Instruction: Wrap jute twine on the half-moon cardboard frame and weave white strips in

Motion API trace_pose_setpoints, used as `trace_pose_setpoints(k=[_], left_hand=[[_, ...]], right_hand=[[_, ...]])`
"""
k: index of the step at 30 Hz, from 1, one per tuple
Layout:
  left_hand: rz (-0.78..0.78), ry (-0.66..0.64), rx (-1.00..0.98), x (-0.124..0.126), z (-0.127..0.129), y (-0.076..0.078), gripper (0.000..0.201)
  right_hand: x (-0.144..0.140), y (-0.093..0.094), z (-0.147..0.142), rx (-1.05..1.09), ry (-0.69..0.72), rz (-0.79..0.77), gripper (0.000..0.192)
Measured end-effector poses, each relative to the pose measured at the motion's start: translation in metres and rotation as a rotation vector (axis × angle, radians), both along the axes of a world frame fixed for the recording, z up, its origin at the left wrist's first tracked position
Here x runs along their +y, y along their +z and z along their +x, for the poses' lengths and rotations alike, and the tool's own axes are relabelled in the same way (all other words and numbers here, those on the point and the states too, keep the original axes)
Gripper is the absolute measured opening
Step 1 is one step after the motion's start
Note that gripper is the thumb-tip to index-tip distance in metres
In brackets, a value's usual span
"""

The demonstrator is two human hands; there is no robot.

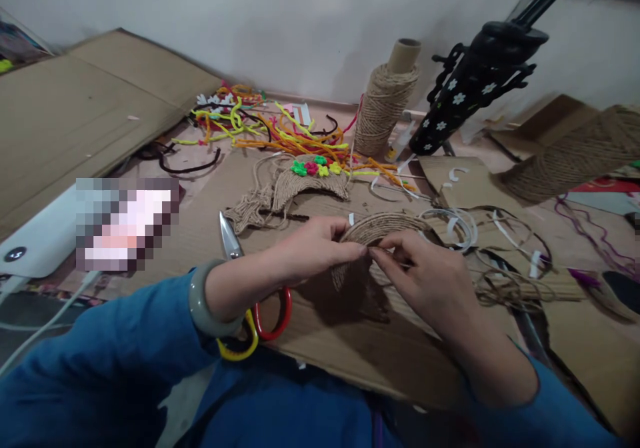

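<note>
A curved arch of jute twine rows (383, 225) is held above the cardboard. My left hand (320, 248) grips its left end, thumb pressed on the front. My right hand (430, 275) is closed in a pinch at the arch's inner edge, fingertips close to the left thumb; any loose strand there is too small to make out. Behind them lies a twine crescent (310, 188) decorated with green, red and yellow flowers, with a tangle of twine (250, 208) at its left. Scissors with red and yellow handles (274, 315) lie partly under my left forearm.
A twine spool (383, 111) and a black flowered vase (457, 105) stand at the back. Colourful pipe cleaners (290, 135) are heaped behind. At left are a white power bank (50, 228) and a blurred-out phone (130, 228). White strips and twine scraps (505, 288) lie at right.
</note>
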State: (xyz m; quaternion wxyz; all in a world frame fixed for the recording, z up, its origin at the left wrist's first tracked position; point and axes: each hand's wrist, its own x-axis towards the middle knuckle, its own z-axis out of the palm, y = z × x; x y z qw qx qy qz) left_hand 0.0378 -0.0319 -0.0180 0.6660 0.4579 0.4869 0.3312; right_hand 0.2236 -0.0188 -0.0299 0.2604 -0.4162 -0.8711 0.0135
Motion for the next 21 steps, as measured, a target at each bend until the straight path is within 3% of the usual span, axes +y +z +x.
trace_pose_setpoints(k=[8, 13, 21], left_hand=[[0.058, 0.007, 0.129, 0.0002, 0.001, -0.0033, 0.005], [0.06, 0.072, 0.065, 0.0001, 0.0025, 0.0007, 0.003], [0.061, 0.138, 0.004, 0.0023, 0.0029, 0.0011, 0.008]], right_hand=[[-0.0003, 0.0016, -0.001, -0.018, 0.039, 0.004, 0.021], [0.0016, 0.0037, 0.0035, -0.005, 0.046, 0.049, 0.011], [0.0031, 0.0054, 0.0059, -0.007, 0.013, 0.046, 0.017]])
